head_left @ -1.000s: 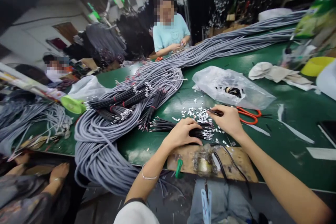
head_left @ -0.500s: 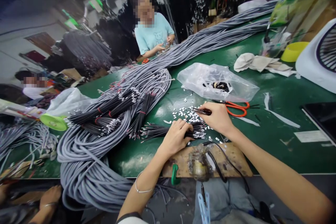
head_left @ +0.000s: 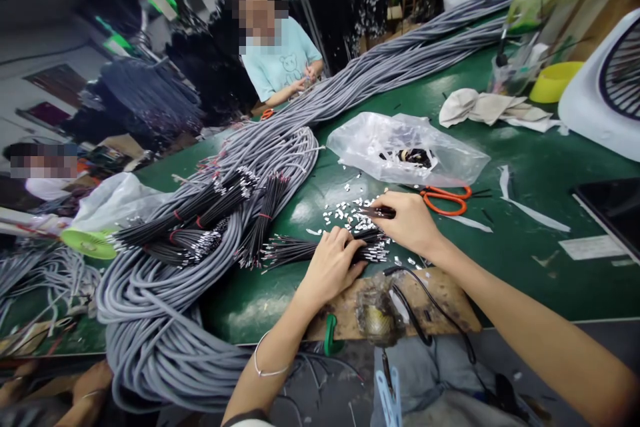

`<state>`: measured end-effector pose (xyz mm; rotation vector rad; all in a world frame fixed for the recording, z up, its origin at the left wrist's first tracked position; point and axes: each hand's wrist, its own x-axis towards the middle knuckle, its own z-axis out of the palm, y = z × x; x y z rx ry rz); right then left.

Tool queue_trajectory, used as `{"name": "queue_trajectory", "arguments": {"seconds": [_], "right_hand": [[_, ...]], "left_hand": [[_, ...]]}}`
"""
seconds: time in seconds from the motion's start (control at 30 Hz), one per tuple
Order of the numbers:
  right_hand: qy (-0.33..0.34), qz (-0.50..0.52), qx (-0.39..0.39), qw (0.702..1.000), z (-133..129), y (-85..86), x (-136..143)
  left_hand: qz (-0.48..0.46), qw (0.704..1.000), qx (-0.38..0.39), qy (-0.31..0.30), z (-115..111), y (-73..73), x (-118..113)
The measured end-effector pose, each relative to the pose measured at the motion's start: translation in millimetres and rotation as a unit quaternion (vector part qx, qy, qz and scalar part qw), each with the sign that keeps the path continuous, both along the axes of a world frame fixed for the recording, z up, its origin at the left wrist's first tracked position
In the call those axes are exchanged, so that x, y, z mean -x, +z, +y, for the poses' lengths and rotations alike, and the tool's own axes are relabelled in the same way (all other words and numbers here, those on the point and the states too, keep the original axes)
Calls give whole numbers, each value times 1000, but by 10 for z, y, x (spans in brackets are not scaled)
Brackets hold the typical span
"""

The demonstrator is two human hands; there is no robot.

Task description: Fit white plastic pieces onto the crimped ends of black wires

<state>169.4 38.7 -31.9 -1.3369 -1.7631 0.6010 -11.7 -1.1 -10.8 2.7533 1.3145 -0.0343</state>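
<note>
View has swung right: scissors beside right hand, open table beyond.

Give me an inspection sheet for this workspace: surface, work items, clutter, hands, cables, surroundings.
Surface: green table, with a stained wooden board at its near edge.
Work items: bundled black wires; small white pieces strewn beyond them.
Clutter: orange-handled scissors, clear plastic bag, crumpled cloth.
Hands: left hand rests on the black wires, grip unclear; right hand holds a dark tool, type unclear.
Cables: grey cables heaped at left, spilling over the near edge.
Surroundings: person in a light-blue shirt across the table; white fan at right.
</note>
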Motion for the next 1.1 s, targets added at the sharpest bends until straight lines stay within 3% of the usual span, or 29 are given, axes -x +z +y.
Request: {"name": "queue_trajectory", "arguments": {"seconds": [0.43,0.7,0.93,1.0,1.1], "right_hand": [[7,-30,5,1000,-2,1,-5],[19,-52,16,998,47,-42,-21],[-4,-48,10,999,101,-56,-72],[-14,-40,3,999,107,-72,-64],[-19,-17,-19,999,90,-92,-10]], "left_hand": [[103,994,-17,-40,-5,64,-90],[114,990,-8,-85,210,61,-112],[16,996,4,-90,249,-101,110],[-25,997,-4,-69,203,-136,218],[-165,986,-7,-4,124,-111,358]]}}
